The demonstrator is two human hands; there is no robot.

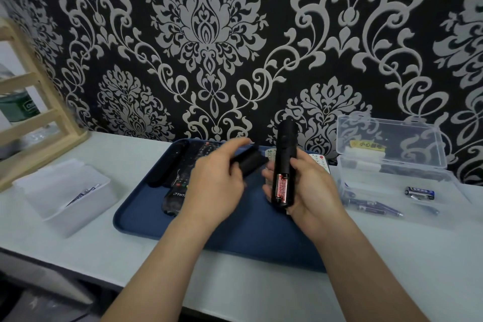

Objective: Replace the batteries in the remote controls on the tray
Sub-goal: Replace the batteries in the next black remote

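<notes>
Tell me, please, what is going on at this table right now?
A person is changing remote batteries. The right hand holds a black remote upright above the blue tray, its compartment open with a red battery inside. The left hand grips the battery cover beside it. Other remotes lie on the tray, and blue batteries sit in the clear box to the right.

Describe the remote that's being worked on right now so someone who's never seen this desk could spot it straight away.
Find the blue tray on the white table; above its right half, the right hand grips a black remote upright. Unlike the remotes lying flat on the tray, its back is uncovered, showing a red battery in the lower end; the left hand holds its cover.
</notes>
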